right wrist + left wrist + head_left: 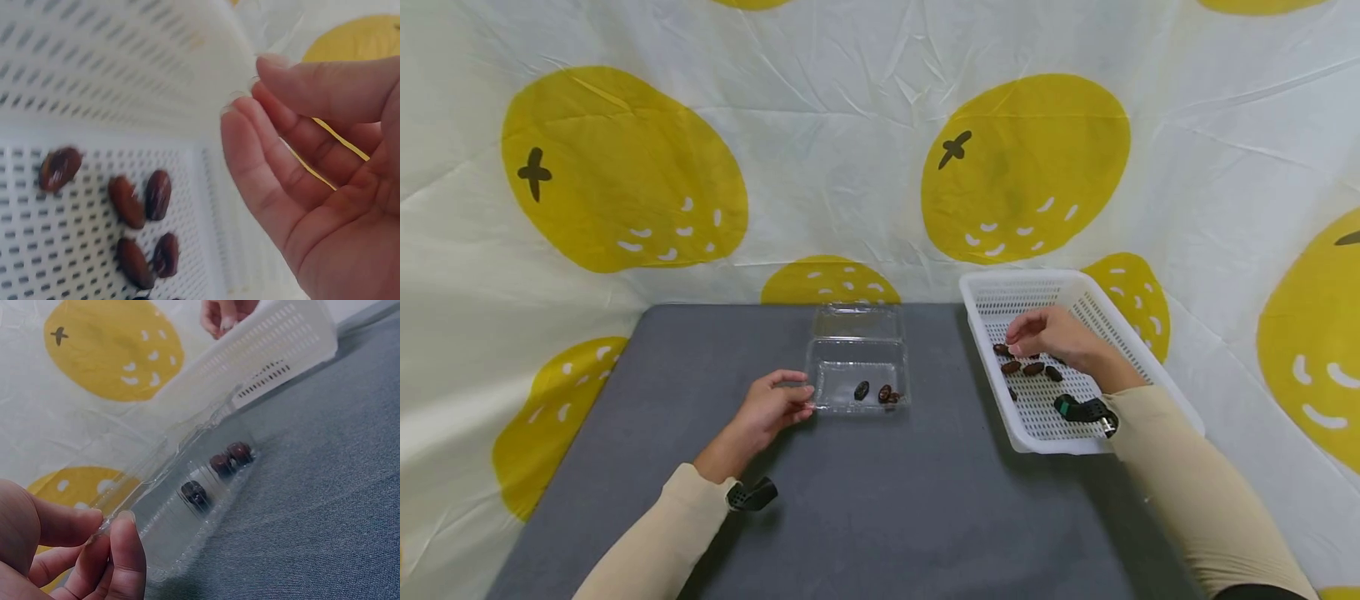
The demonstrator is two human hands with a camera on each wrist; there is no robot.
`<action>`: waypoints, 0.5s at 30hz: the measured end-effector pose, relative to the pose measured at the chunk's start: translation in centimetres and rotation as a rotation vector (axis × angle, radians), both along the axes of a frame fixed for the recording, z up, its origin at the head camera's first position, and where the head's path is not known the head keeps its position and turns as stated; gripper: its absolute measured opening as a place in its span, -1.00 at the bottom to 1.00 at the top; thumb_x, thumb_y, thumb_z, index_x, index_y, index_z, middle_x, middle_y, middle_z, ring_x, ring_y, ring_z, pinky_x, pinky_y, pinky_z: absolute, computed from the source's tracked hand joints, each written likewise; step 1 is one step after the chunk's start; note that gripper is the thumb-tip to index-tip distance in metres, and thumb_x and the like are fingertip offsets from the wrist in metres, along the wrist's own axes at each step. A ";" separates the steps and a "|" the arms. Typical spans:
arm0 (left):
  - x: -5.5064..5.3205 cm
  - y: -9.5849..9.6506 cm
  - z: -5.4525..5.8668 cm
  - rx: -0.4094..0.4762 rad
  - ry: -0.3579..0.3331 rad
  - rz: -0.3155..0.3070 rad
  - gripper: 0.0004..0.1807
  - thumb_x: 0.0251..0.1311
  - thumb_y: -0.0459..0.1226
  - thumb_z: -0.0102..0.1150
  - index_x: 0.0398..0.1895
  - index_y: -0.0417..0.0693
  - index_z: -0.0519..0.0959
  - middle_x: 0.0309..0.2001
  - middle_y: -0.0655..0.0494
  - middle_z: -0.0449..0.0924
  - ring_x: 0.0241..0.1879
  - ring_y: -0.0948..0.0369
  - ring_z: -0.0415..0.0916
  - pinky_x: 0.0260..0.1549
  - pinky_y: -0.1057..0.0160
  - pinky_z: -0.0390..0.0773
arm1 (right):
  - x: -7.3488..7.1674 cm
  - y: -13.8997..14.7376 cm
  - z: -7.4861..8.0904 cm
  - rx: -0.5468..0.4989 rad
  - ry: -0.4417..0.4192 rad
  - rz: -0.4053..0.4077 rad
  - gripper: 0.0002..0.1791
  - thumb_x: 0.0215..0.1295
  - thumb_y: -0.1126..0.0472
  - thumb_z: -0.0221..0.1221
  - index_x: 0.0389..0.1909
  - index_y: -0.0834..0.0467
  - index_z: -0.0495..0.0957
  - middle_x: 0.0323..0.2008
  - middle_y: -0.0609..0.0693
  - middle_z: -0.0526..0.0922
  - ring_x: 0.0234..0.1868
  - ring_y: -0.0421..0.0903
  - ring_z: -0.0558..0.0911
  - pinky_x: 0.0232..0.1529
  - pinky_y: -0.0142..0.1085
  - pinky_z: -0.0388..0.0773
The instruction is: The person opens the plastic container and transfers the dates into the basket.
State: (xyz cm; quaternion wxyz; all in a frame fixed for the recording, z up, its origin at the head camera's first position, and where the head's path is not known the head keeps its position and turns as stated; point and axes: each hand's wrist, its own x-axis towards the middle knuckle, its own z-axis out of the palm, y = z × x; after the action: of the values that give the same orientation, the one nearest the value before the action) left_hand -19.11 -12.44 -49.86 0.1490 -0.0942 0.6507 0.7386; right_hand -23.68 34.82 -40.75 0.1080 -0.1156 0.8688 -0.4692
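A clear plastic hinged container (838, 375) lies with its lid (857, 322) tilted back. Three dark brown dates (195, 492) rest in it, toward its right side in the head view. My left hand (775, 404) pinches the container's left edge between thumb and fingers, which the left wrist view shows up close. Over a white perforated basket (1026, 442) on the right, my right hand (1054, 337) hovers with thumb and fingers apart and nothing between them. Several glossy dates (127, 201) are spread on the basket floor; some are hidden under that hand in the head view.
The grey table (887, 517) reaches back to a white cloth (835, 183) printed with yellow fruit. The basket's high walls stand around the dates, and a stretch of table lies between it and the container. Each wrist wears a black strap (752, 495).
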 end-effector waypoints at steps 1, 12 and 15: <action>0.0 0.1 0.1 -0.001 0.000 0.002 -0.51 0.38 -0.46 0.24 0.33 -0.37 0.39 -0.44 0.07 0.70 -0.52 0.28 0.66 -0.45 0.37 0.71 | 0.0 -0.2 0.4 -0.006 0.000 -0.001 -0.64 0.20 0.39 0.43 -0.03 0.47 0.62 -0.30 0.00 0.78 -0.31 -0.22 0.71 -0.15 -0.32 0.74; 0.1 0.2 0.6 -0.011 -0.020 0.009 -0.50 0.38 -0.44 0.25 0.33 -0.35 0.39 -0.42 0.06 0.69 -0.52 0.28 0.65 -0.45 0.37 0.71 | 0.6 -5.0 2.6 -0.027 -0.017 0.064 -0.70 0.22 0.37 0.42 -0.05 0.37 0.65 -0.23 0.07 0.77 -0.26 -0.10 0.70 -0.25 -0.21 0.73; 0.1 0.2 0.7 -0.006 -0.019 0.005 -0.49 0.38 -0.44 0.25 0.34 -0.35 0.38 -0.42 0.07 0.70 -0.52 0.28 0.65 -0.43 0.37 0.71 | 0.6 -6.3 3.0 -0.011 -0.027 0.080 -0.69 0.21 0.31 0.45 -0.06 0.33 0.67 -0.18 0.10 0.77 -0.20 -0.07 0.71 -0.19 -0.16 0.70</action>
State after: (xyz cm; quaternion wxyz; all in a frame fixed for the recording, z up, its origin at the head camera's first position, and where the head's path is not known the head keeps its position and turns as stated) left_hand -19.05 -12.21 -49.16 0.1531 -0.1032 0.6512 0.7361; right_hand -23.13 28.50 -37.79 0.1377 -0.1447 0.8594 -0.4706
